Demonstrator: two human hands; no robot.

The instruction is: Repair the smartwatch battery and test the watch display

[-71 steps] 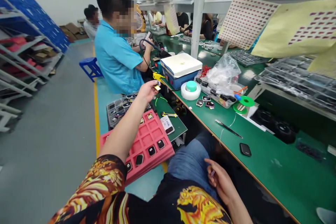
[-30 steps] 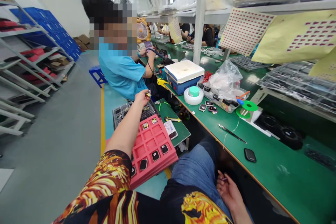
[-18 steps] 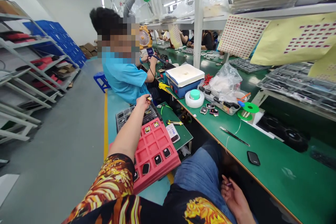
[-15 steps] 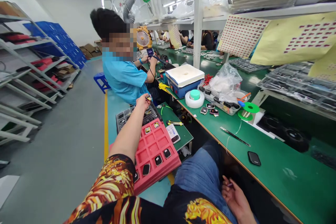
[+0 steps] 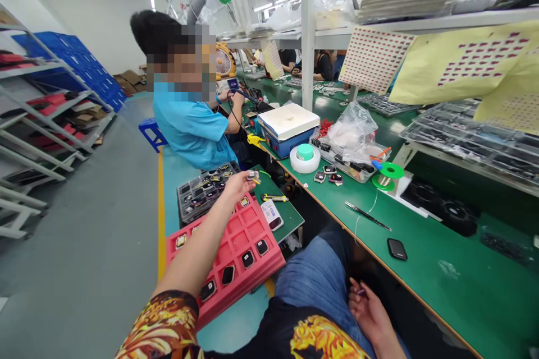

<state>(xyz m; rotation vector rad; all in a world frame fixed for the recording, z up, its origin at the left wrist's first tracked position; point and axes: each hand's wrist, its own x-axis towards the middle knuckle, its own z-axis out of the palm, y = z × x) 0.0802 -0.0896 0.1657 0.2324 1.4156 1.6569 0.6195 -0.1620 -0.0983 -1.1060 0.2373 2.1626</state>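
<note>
My left hand (image 5: 240, 186) is closed, fingertips pinching a small square watch case (image 5: 253, 176) with a silver frame and a bit of yellow on it. Below that arm lies a pink foam tray (image 5: 240, 240) with square pockets; several dark watch faces sit along its near row, and part of it is hidden by my forearm. Behind it a dark compartment tray (image 5: 191, 210) holds more watch parts. Low by my thigh, my right hand (image 5: 370, 311) rests palm up with curled fingers around a small purple thing (image 5: 361, 292), too small to make out.
On the green bench (image 5: 458, 308) lie tweezers (image 5: 368, 216), a black watch-like piece (image 5: 397, 249), a solder spool (image 5: 387, 175), tape (image 5: 305, 160) and a hot plate (image 5: 288, 123). A yellow cutter (image 5: 274, 198) lies on the side table. A co-worker in blue (image 5: 189, 129) sits beyond.
My left hand has moved away from the dark compartment tray, to the right and nearer, with the watch case in its fingers. More of that tray now shows. The view has shifted slightly.
</note>
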